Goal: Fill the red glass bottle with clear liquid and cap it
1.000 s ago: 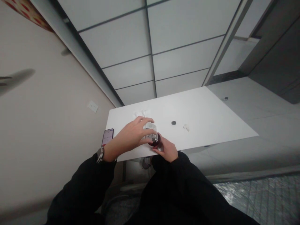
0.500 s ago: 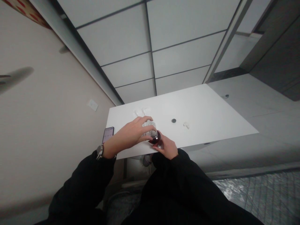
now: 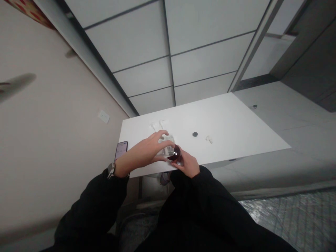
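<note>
My right hand [image 3: 189, 163] is closed around a shiny dark red, rounded object [image 3: 175, 152] at the near edge of the white table [image 3: 223, 122]. Its exact kind is hard to make out. Beside it, my left hand [image 3: 147, 150] curves its fingers and thumb around a small clear piece [image 3: 170, 150], which looks like plastic or glass and lies against the red object's left side. More clear, crumpled-looking material [image 3: 168, 139] shows just behind the left fingers, partly covered by them.
A phone [image 3: 121, 149] with a lit screen lies at the table's left edge. Farther right are a small dark disc [image 3: 195, 134] and a small whitish item [image 3: 209, 139]. Thin clear pieces [image 3: 157, 125] lie behind my left hand. White panelled doors [image 3: 147, 45] stand beyond the table.
The left thumb and the clear piece have shifted slightly left, and more of the dark red object shows. My right hand stays nearly in place around it.
</note>
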Demonstrator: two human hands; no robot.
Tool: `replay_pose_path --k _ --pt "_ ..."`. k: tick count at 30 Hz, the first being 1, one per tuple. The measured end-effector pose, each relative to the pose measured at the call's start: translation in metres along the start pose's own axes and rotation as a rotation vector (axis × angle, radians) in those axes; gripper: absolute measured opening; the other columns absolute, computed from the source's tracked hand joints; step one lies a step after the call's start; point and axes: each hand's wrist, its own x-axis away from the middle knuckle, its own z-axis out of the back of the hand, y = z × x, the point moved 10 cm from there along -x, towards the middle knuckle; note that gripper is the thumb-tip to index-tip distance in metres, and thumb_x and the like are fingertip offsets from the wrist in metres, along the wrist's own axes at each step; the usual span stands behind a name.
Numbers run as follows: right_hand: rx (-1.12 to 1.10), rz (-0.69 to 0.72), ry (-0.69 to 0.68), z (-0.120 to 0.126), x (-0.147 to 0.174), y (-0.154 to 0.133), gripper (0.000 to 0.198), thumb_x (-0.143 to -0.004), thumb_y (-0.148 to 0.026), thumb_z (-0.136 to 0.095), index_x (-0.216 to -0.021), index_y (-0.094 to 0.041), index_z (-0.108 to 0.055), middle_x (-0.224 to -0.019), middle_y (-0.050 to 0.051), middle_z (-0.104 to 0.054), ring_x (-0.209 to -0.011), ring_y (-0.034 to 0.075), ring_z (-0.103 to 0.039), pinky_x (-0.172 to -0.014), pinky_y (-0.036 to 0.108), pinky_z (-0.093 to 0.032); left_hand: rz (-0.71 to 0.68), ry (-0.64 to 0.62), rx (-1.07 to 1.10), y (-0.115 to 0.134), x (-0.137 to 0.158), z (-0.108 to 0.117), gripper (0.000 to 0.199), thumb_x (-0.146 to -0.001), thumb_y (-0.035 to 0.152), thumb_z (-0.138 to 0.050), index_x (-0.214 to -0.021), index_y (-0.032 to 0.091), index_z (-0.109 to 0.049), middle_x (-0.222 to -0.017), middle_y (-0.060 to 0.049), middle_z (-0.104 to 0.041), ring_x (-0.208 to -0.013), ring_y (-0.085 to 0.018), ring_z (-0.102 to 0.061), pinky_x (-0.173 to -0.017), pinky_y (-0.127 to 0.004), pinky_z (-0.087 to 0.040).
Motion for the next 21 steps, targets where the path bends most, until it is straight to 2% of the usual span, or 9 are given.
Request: replay_pose_path --k 4,7,13,17,21 --pt "0.003 -0.001 -0.006 0.001 0.000 -0.002 0.095 -0.086 -0.048 -0.083 -0.165 -0.026 -0.035 -0.143 0.014 -0.070 -0.125 0.035 -0.072 -0.103 0.051 -0.060 0.068 0.014 0.057 -0.011 0.005 -0.004 0.068 -0.090 0.029 -0.081 -0.146 0.025 -0.043 -0.146 -0.016 -0.050 -0.135 -0.036 -0.058 -0.111 -0.054 -0.054" --pt "0.007 0.004 0.007 0.003 0.000 -0.002 0.096 -0.085 -0.048 -0.084 -0.165 -0.025 -0.036 -0.143 0.014 -0.070 -0.126 0.035 -0.071 -0.104 0.050 -0.060 0.092 0.045 0.104 -0.018 0.011 -0.010 0.067 -0.091 0.034 -0.080 -0.146 0.024 -0.042 -0.141 -0.014 -0.055 -0.136 -0.035 -0.058 -0.112 -0.054 -0.053" --pt "0.008 -0.009 -0.002 0.002 -0.001 -0.001 0.096 -0.085 -0.048 -0.084 -0.165 -0.024 -0.037 -0.143 0.015 -0.070 -0.122 0.034 -0.073 -0.101 0.049 -0.060 0.219 0.235 0.179 -0.044 0.029 -0.014 0.073 -0.083 0.039 -0.087 -0.139 0.021 -0.044 -0.138 -0.015 -0.056 -0.130 -0.033 -0.063 -0.109 -0.052 -0.056" --pt "0.002 -0.025 -0.009 0.003 -0.001 -0.001 0.095 -0.085 -0.049 -0.083 -0.165 -0.024 -0.037 -0.141 0.015 -0.071 -0.122 0.035 -0.073 -0.101 0.050 -0.060 0.236 0.331 0.190 -0.048 0.040 -0.011 0.069 -0.082 0.034 -0.088 -0.137 0.023 -0.049 -0.137 -0.013 -0.061 -0.132 -0.032 -0.063 -0.112 -0.056 -0.055" --pt "0.007 -0.023 -0.004 0.003 -0.001 -0.001 0.095 -0.085 -0.047 -0.083 -0.165 -0.026 -0.036 -0.143 0.014 -0.070 -0.124 0.035 -0.072 -0.103 0.050 -0.060 0.325 0.463 0.347 -0.056 0.056 -0.013 0.084 -0.085 0.034 -0.086 -0.151 0.025 -0.037 -0.147 -0.016 -0.057 -0.136 -0.032 -0.061 -0.102 -0.048 -0.063"
